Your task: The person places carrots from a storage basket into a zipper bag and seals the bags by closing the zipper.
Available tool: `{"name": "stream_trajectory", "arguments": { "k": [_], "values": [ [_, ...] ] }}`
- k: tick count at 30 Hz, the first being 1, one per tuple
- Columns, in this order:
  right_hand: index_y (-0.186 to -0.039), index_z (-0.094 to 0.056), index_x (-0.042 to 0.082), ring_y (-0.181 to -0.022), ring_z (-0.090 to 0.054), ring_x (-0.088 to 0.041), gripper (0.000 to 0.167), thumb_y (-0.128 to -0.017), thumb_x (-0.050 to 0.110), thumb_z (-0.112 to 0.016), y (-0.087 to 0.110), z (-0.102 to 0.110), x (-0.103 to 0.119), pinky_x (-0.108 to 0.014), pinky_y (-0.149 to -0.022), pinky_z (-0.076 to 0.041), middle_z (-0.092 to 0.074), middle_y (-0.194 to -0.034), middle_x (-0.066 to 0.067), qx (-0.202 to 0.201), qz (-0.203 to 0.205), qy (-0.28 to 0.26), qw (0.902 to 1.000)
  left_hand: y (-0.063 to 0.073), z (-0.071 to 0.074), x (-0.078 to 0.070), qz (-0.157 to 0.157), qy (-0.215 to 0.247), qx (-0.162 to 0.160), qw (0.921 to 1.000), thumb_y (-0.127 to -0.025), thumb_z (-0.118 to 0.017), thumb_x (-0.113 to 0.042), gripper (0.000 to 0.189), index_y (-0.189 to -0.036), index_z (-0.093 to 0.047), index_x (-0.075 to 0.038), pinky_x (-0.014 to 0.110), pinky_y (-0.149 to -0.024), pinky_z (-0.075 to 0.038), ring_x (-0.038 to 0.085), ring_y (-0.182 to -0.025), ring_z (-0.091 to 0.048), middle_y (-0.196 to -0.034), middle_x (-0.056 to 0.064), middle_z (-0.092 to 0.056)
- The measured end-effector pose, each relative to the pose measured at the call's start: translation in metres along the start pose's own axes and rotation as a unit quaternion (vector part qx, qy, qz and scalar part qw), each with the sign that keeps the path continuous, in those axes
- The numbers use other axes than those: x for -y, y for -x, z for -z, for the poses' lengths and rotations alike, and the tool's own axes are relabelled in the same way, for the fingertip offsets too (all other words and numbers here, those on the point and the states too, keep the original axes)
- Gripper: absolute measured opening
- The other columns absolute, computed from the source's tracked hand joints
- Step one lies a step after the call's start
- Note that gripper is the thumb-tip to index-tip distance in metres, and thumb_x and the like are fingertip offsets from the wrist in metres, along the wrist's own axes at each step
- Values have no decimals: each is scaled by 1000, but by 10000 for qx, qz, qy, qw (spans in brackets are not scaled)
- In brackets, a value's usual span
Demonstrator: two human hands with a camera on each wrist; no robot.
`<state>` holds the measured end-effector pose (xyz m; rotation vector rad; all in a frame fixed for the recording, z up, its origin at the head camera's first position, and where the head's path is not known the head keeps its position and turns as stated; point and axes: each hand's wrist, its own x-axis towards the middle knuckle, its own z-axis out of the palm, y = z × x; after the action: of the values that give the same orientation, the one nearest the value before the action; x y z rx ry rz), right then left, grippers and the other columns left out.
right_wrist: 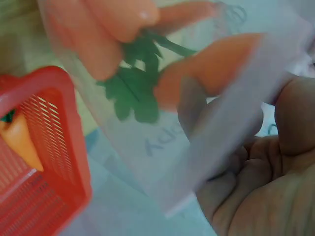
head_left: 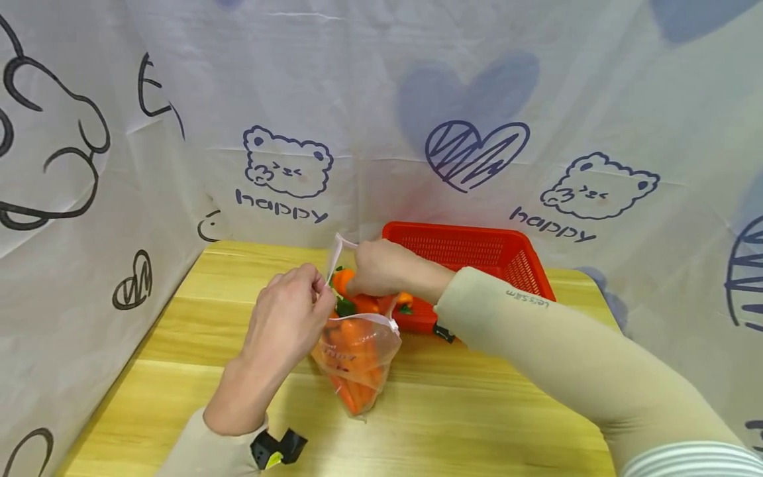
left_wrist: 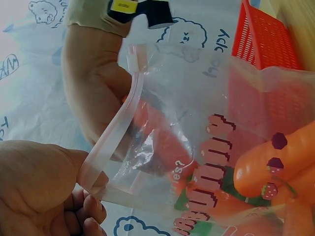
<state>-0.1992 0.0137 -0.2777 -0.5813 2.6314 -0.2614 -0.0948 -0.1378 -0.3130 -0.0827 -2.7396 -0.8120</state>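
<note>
A clear zip bag (head_left: 389,341) with pinkish edging and printed lettering holds several orange carrots (left_wrist: 266,167) with green tops. My left hand (head_left: 289,311) pinches the bag's zip edge (left_wrist: 110,147) between thumb and fingers. Reaching into the bag's mouth, my right hand (head_left: 381,268) has curled fingers around an orange carrot (right_wrist: 211,69), whose leafy green top (right_wrist: 138,96) shows through the plastic. The bag's edge partly covers those fingertips in the right wrist view.
A red perforated basket (head_left: 459,232) stands at the back of the wooden table (head_left: 477,411), right of the bag. One carrot (right_wrist: 22,140) with a green top lies inside it. A printed white cloth (head_left: 369,86) hangs behind and at the left.
</note>
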Motion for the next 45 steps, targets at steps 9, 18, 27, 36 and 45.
{"name": "stream_trajectory", "arguments": {
  "k": [9, 18, 27, 36, 45],
  "values": [
    [-71, -61, 11, -50, -64, -15, 27, -87, 22, -79, -2, -20, -3, -26, -50, -54, -57, -62, 0, 260, 378, -92, 9989, 2, 1, 2, 155, 25, 15, 9999, -94, -56, -18, 11, -86, -61, -11, 41, -73, -45, 28, -79, -56, -78, 5, -61],
    [-71, -57, 17, -63, -52, -14, 27, -95, 14, -69, 2, -38, 3, -26, -56, -44, -54, -71, 1, 930, 1147, 880, 9851, 3, 1, 3, 178, 71, -2, 9998, -93, -56, -17, 11, -87, -63, -11, 44, -74, -47, 29, -80, -58, -79, 6, -63],
    [-72, -61, 19, -69, -51, -16, 23, -94, 16, -68, -3, -42, -6, -30, -64, -46, -55, -71, 3, 804, 1113, 1378, 9809, 4, 5, 6, 252, -1, 3, 9997, -92, -55, -17, 11, -85, -61, -11, 40, -70, -42, 28, -77, -54, -77, 6, -61],
    [-86, -64, 17, -67, -60, -18, 21, -99, 33, -68, 27, -2, -32, -33, -58, -46, -59, -71, 3, -1554, 668, 641, 9835, 9, 16, 18, 573, -74, 26, 9983, -94, -54, -21, 13, -87, -60, -11, 37, -66, -39, 27, -78, -53, -76, 5, -57],
    [-86, -67, 14, -63, -55, -17, 18, -99, 27, -66, 26, -3, -68, -31, -62, -45, -62, -73, 0, -1204, 344, -360, 9915, 8, 24, 24, 666, 66, -219, 9975, -97, -55, -21, 15, -90, -60, -9, 37, -66, -38, 27, -79, -52, -80, 6, -57]
  ]
}}
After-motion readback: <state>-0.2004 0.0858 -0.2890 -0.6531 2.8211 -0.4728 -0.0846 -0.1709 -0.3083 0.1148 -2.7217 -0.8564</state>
